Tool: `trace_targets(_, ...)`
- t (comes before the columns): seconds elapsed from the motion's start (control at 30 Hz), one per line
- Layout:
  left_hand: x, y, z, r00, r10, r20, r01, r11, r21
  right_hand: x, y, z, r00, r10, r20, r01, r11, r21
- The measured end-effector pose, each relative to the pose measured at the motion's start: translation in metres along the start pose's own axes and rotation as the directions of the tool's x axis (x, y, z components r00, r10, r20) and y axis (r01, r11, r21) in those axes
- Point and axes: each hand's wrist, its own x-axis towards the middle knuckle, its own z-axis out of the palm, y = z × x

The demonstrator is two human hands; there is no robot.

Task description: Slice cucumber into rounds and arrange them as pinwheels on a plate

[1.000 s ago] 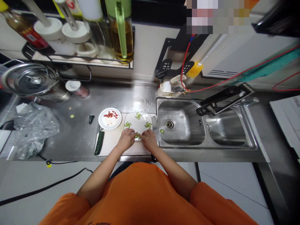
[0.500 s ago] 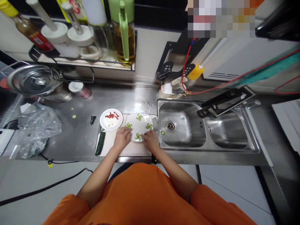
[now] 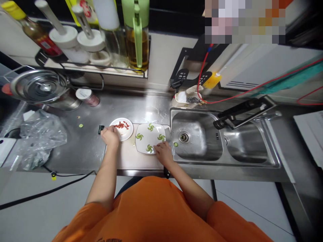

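My left hand (image 3: 111, 136) is at the left rim of a small white plate (image 3: 128, 137) holding small red pieces (image 3: 122, 125). Its fingers are bent and partly hidden, so I cannot tell whether they hold anything. Close beside it lies a dark cucumber end (image 3: 100, 129). My right hand (image 3: 164, 153) rests its loosely stretched fingers on the lower right edge of a square white plate (image 3: 150, 137). Several pinwheels of green cucumber slices, one of them (image 3: 149, 148) near my right fingers, sit along this plate's sides. Beneath is a pale cutting board (image 3: 127, 159).
To the right is a double steel sink (image 3: 196, 134), with a cucumber slice (image 3: 176, 144) on its left rim. A lidded pot (image 3: 42, 89), a can (image 3: 87, 96) and a plastic bag (image 3: 41, 134) stand left. Above runs a rack (image 3: 98, 69) of bottles and jars.
My left hand has left the square plate and moved left to the small plate's rim. Its forearm now covers the spot where the cucumber piece lay. My right hand stays by the square plate.
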Motion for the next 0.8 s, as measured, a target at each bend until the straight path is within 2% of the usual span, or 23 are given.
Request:
trace_targets(0.3, 0.01, 0.003, 0.001, 0.999, -0.012, 0.043, 0.009, 0.998, 0.065, 0.001, 0.003, -0.002, 1.0, 0.014, 0.003, -0.014, 1.0, 0.015)
trace_targets(0.53, 0.008, -0.004, -0.006, 1.0, 0.02, -0.016, -0.02, 1.0, 0.015, 0.004, 0.004, -0.001, 0.999, 0.034, 0.0, -0.034, 0.999, 0.038)
trace_targets(0.67, -0.015, -0.001, -0.012, 0.993, 0.106, -0.043, -0.109, 0.99, -0.091, 0.008, 0.004, -0.001, 0.999, 0.027, -0.023, -0.025, 0.997, 0.071)
trace_targets(0.8, -0.054, 0.017, -0.007, 0.964, 0.262, 0.036, -0.244, 0.934, -0.259, 0.016, 0.001, 0.0, 0.999, 0.024, -0.047, -0.019, 0.995, 0.095)
